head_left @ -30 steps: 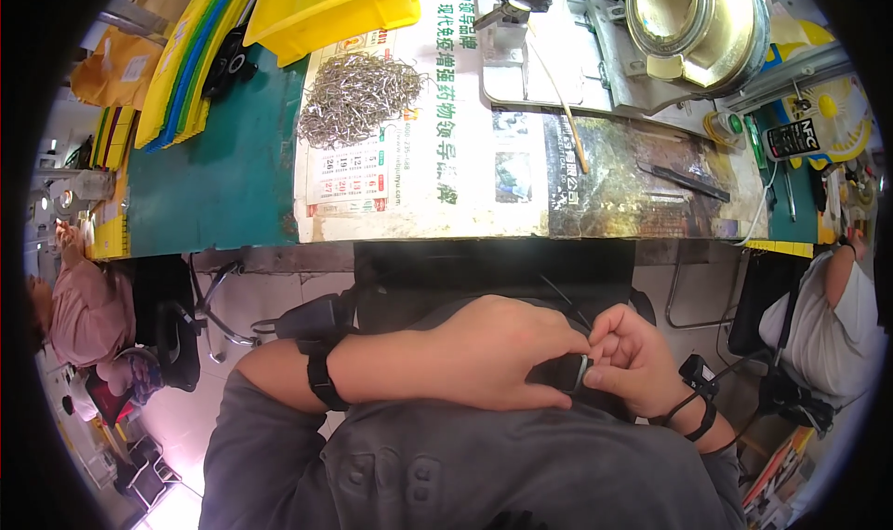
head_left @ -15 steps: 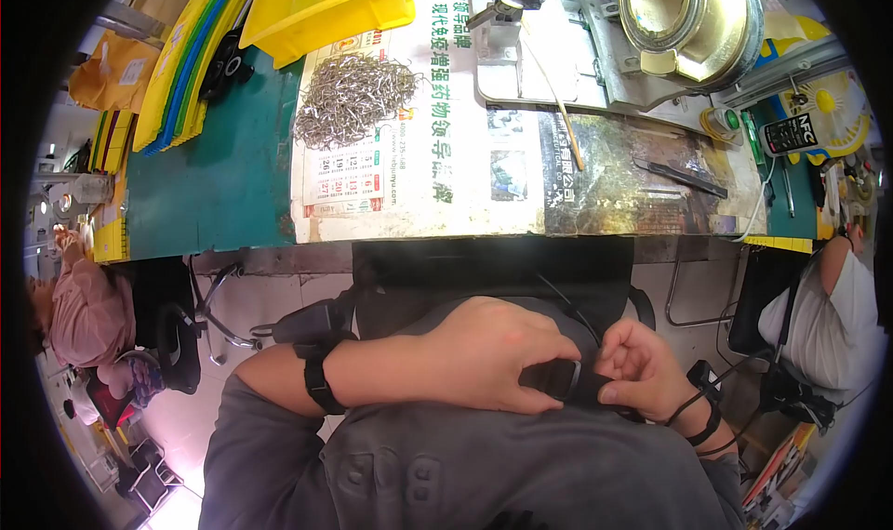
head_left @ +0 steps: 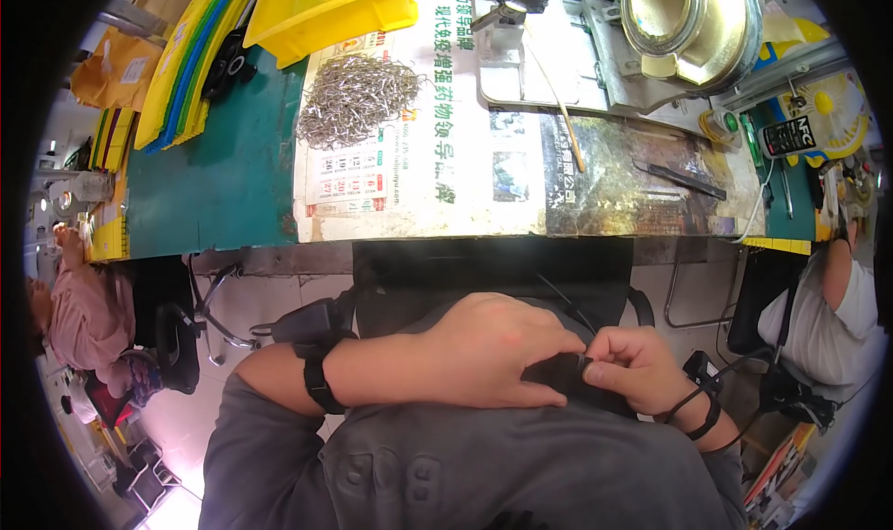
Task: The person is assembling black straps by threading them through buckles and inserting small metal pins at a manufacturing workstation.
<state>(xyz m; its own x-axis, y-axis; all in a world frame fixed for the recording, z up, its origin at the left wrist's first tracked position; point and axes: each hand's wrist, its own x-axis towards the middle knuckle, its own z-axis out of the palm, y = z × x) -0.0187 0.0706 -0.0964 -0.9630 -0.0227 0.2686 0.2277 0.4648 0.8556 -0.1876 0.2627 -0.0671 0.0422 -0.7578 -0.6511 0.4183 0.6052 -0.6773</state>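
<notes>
Both hands are low over my lap, in front of my grey shirt. My left hand (head_left: 507, 351) lies palm down, with its thumb and forefinger stretched apart and the other fingers largely hidden. Its forefinger tip reaches the fingertips of my right hand (head_left: 634, 370). The right hand is closed in a pinch on a small dark object (head_left: 587, 363), mostly covered by the fingers, so its kind is unclear. Dark bands circle both wrists.
On the workbench (head_left: 214, 195) ahead lie a heap of thin bent metal pieces (head_left: 361, 100), black tweezers (head_left: 684, 178) and a thin wooden stick (head_left: 567, 130). A yellow bin (head_left: 335, 14) and a metal fixture (head_left: 688, 28) stand behind. People sit at both sides.
The dark flat piece with a light rim, earlier between my left thumb and forefinger, no longer shows there. My right fingers have moved left and closed; the left thumb has shifted slightly.
</notes>
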